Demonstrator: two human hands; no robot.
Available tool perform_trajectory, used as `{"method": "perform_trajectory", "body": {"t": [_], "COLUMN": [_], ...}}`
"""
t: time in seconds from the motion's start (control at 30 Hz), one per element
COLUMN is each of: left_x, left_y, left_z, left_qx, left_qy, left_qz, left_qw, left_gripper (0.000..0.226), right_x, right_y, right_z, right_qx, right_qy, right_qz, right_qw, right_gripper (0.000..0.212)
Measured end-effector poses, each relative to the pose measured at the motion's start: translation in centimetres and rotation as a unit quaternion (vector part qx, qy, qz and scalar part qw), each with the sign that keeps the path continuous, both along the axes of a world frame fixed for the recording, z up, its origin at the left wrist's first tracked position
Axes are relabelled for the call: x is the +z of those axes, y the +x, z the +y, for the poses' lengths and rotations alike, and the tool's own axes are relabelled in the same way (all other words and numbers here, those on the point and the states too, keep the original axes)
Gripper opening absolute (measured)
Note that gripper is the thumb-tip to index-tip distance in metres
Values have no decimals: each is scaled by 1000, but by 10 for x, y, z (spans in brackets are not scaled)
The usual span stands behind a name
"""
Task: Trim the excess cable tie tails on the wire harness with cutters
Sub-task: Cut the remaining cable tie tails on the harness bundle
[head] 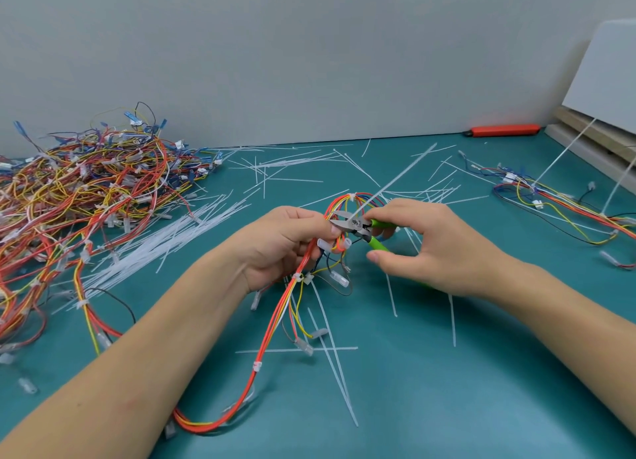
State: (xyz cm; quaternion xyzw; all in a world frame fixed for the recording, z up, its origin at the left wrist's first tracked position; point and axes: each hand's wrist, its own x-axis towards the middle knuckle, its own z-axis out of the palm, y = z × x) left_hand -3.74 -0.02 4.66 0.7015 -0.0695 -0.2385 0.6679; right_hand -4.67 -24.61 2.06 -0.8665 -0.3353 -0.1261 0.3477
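Near the middle of the teal counter [447,372], the left hand [285,241] has its fingers curled round the wire harness [275,324], gripping it just below a loop of red, yellow and blue wires. The rest of the bundle trails down toward the counter's near edge. The right hand [423,245] has its fingers curled round the green handles of the cutters [354,225]. The blades stand slightly apart and point left, at the foot of a long white cable tie tail [399,176] that slants up and away toward the far right.

The harness looks light and limp, so it will likely sag and twist unless gripped close to the tie being cut, as the left hand does now. The tail looks thin, springy and slick, and it may flick off when severed. The insulation is soft, so the blades should bite only the tail, flush against the tie head and clear of the wires.

A heap of harnesses [86,197] fills the far left of the counter, cut tails [165,245] lie scattered across the middle, and more harnesses [557,203] rest by the right edge
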Motion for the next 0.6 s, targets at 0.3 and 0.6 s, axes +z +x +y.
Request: {"method": "perform_trajectory", "body": {"t": [0.3,0.6], "left_x": [0,-3], "left_y": [0,1], "left_z": [1,-1], "left_qx": [-10,-4], "left_qy": [-10,6], "left_qz": [-3,0], "left_qw": [1000,1000], "left_gripper": [15,7], "right_x": [7,1], "right_y": [-2,-3], "right_z": [-3,0], "right_qx": [25,4], "right_qy": [-9,-2], "right_qz": [33,28], "right_qw": [999,1000], "right_gripper": [17,42]}}
